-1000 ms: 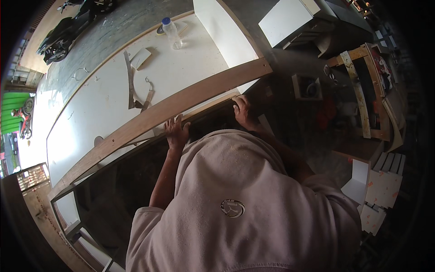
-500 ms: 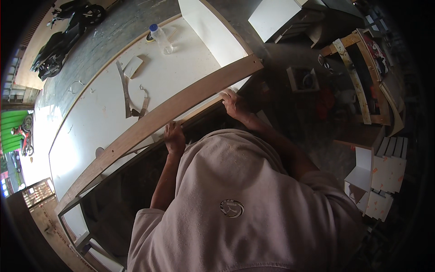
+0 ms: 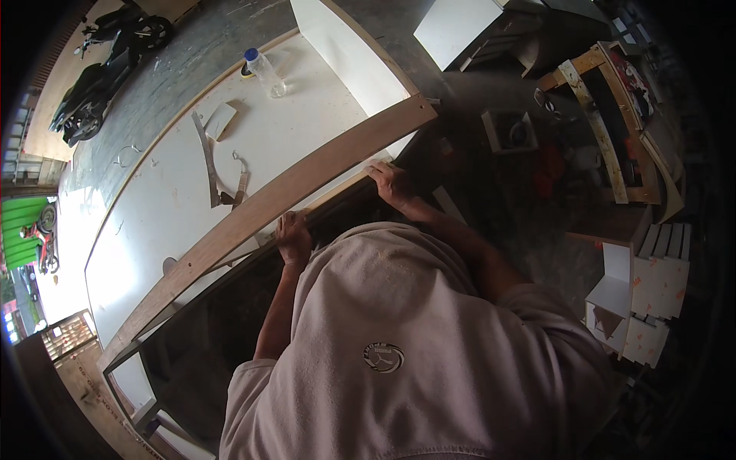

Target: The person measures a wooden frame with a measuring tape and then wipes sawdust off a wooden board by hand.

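My left hand (image 3: 293, 239) is closed over the near edge of a large white cabinet piece, its fingers curled at a narrow light-wood strip (image 3: 335, 193). Farther right along the same strip, my right hand (image 3: 391, 184) grips it with bent fingers, the fingertips resting on top. Just beyond both hands a long brown wooden rail (image 3: 295, 169) spans the piece, bowed by the lens. Behind the rail lies a broad white panel (image 3: 180, 180). The undersides of both hands' grips are hidden.
On the white panel are a clear bottle with a blue cap (image 3: 266, 75), a small block (image 3: 221, 121) and a thin curved strip (image 3: 205, 161). A white upright board (image 3: 349, 50) stands at the panel's far right. Stacked white boxes (image 3: 655, 287) and a wooden frame (image 3: 598, 115) are at right.
The view has shifted slightly. Both hands stay on the light-wood strip with nearly the same grip; the right fingers look a little more stretched over it.
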`<state>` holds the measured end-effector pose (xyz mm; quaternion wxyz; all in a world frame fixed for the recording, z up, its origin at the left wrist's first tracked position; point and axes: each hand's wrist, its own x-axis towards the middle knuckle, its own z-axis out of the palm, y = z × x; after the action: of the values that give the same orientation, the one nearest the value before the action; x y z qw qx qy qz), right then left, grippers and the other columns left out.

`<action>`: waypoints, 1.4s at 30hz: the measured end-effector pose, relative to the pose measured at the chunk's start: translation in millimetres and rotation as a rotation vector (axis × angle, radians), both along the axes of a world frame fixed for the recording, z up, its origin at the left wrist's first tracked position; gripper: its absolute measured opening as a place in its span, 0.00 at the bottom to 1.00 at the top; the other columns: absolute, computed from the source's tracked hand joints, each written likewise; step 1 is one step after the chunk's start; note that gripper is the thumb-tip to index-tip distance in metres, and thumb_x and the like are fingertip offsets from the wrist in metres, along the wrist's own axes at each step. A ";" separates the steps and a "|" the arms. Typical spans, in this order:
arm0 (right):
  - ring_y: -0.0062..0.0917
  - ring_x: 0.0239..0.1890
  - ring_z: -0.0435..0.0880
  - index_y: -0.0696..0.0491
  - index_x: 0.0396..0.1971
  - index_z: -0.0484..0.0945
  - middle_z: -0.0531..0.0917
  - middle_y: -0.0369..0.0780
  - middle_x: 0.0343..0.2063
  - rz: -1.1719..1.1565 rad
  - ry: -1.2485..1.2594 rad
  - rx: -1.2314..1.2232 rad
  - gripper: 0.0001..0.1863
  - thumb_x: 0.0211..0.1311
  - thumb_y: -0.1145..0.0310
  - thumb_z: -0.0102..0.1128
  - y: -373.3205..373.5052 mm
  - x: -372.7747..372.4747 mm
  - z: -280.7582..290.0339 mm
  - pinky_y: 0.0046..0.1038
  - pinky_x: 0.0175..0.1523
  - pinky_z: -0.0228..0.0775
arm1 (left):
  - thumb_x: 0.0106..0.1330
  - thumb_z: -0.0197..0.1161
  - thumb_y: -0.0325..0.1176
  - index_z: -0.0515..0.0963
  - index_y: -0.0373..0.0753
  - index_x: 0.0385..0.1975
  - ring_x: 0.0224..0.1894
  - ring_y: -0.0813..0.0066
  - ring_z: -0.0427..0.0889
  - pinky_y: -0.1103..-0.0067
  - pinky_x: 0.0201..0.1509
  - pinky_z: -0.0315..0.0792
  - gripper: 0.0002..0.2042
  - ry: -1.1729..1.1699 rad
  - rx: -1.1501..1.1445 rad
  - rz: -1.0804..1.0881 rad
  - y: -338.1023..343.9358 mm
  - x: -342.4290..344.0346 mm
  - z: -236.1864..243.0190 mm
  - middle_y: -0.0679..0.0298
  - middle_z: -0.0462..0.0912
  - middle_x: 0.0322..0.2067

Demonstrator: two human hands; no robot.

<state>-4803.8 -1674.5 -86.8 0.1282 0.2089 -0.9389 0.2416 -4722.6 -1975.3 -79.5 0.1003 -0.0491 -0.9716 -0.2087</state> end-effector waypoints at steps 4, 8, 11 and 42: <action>0.38 0.47 0.85 0.52 0.46 0.83 0.83 0.43 0.49 -0.018 0.054 -0.017 0.17 0.59 0.76 0.51 1.0 2.0 -3.0 0.35 0.51 0.79 | 0.63 0.59 0.27 0.82 0.44 0.41 0.44 0.57 0.78 0.64 0.49 0.74 0.09 0.002 0.011 -0.005 -0.4 -1.0 -0.7 0.60 0.78 0.38; 0.39 0.47 0.85 0.52 0.46 0.84 0.82 0.44 0.50 -0.025 0.002 -0.043 0.17 0.60 0.76 0.51 1.2 2.4 -5.0 0.35 0.52 0.79 | 0.63 0.60 0.27 0.82 0.44 0.42 0.44 0.57 0.78 0.64 0.48 0.74 0.10 0.032 -0.006 -0.021 0.5 -1.5 0.7 0.60 0.77 0.37; 0.39 0.48 0.84 0.53 0.46 0.84 0.82 0.44 0.49 -0.035 0.010 -0.055 0.17 0.61 0.76 0.51 0.0 2.5 -3.1 0.35 0.53 0.78 | 0.62 0.61 0.28 0.82 0.45 0.42 0.44 0.57 0.78 0.63 0.48 0.74 0.10 0.021 0.004 -0.016 -2.1 -0.9 -2.1 0.60 0.77 0.37; 0.43 0.58 0.79 0.57 0.60 0.74 0.77 0.47 0.60 -0.055 -0.048 -0.092 0.25 0.60 0.78 0.53 18.7 13.8 15.6 0.36 0.58 0.75 | 0.65 0.63 0.33 0.81 0.42 0.41 0.47 0.58 0.78 0.64 0.53 0.71 0.07 -0.033 0.028 -0.003 26.7 -11.1 9.7 0.60 0.78 0.39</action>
<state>-4790.0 -1655.8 -71.2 0.1216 0.1709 -0.9351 0.2858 -4733.7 -1948.6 -69.8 0.0846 -0.0457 -0.9701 -0.2231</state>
